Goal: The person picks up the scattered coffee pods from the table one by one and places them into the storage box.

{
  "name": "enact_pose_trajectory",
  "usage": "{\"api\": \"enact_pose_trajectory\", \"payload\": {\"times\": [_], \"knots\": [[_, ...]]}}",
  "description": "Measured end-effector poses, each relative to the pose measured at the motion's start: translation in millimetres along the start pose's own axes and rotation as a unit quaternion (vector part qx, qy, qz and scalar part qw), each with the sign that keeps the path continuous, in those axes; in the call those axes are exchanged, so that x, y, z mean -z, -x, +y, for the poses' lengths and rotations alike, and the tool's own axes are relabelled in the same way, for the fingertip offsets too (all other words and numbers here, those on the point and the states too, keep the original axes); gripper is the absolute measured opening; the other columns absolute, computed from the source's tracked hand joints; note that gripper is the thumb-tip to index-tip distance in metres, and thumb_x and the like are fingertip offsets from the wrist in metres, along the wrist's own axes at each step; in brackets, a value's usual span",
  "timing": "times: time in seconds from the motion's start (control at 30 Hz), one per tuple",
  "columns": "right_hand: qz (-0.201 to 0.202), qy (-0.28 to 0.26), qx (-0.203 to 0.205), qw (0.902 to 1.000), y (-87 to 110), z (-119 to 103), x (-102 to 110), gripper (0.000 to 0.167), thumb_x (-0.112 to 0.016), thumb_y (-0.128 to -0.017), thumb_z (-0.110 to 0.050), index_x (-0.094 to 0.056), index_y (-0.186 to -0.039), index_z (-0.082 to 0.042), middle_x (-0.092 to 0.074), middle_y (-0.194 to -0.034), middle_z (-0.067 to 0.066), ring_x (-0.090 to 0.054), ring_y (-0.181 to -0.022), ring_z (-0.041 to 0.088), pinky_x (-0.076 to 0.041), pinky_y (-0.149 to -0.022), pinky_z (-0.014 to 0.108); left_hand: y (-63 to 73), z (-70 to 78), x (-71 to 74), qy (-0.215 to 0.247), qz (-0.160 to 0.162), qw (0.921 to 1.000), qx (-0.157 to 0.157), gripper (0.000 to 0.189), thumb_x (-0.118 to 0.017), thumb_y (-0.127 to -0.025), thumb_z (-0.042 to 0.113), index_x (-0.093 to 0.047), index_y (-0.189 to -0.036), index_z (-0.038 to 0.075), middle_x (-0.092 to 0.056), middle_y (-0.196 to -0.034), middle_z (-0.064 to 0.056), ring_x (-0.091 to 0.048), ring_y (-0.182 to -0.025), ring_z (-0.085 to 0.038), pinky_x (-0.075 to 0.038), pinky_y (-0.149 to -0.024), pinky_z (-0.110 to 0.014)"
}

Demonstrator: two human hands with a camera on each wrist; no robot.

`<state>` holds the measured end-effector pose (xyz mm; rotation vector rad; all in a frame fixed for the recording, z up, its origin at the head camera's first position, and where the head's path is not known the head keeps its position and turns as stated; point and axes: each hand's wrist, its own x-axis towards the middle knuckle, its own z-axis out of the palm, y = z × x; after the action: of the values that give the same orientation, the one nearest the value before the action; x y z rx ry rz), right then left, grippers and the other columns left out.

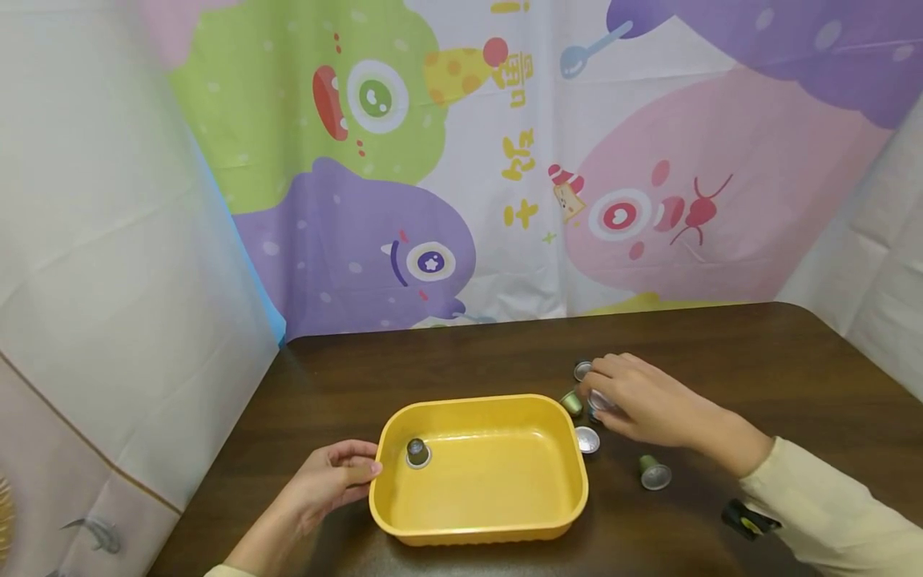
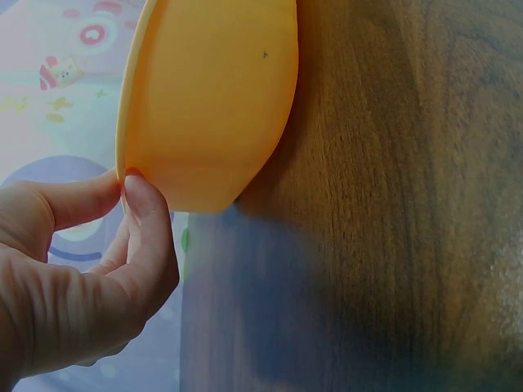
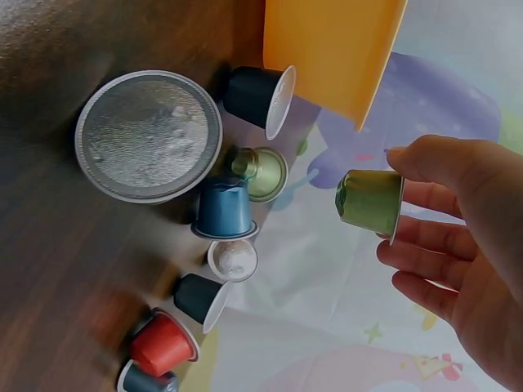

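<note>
With thumb and fingers my left hand (image 1: 324, 483) pinches the left rim of a yellow plastic tray (image 1: 479, 532); the left wrist view shows the thumb and a fingertip on that rim (image 2: 121, 122). Inside the tray, near its left wall, one dark coffee capsule (image 1: 417, 451) stands on its lid. Right of the tray, my right hand (image 1: 642, 401) holds a green coffee capsule (image 3: 370, 201) by its rim, above the table. Around it, in the right wrist view, are a blue capsule (image 3: 223, 208), a light green one (image 3: 265, 175) and a black one (image 3: 249, 96).
Another green capsule (image 1: 651, 471) lies on the brown table (image 1: 433, 365), close to the right forearm. A large-looking silver lid (image 3: 149, 135) is near the right wrist camera. Farther off is a red capsule (image 3: 162, 345). A patterned cloth (image 1: 505, 160) hangs behind the table.
</note>
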<state>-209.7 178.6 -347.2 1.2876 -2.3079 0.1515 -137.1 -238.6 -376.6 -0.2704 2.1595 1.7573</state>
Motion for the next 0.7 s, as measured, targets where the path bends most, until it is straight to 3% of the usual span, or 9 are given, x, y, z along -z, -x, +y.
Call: {"api": "enact_pose_trajectory", "payload": {"times": [0.7], "knots": [[-0.012,-0.016,0.033,0.9992,-26.5,-6,-3,0.022,-0.079,-0.073,-0.014,-0.063,-0.089,-0.013,-0.056,-0.081,-0.004,-0.048,-0.076,0.010,-0.045,-0.070,0.028,0.4,0.2,0.3,0.002,-0.004,1.0000,-0.002,0.044,-0.067,-0.087,0.008,-0.051,-0.124,-0.008,-0.063,-0.092,-0.002,-0.064,-0.084,-0.011,-0.058,-0.080,-0.029]]}}
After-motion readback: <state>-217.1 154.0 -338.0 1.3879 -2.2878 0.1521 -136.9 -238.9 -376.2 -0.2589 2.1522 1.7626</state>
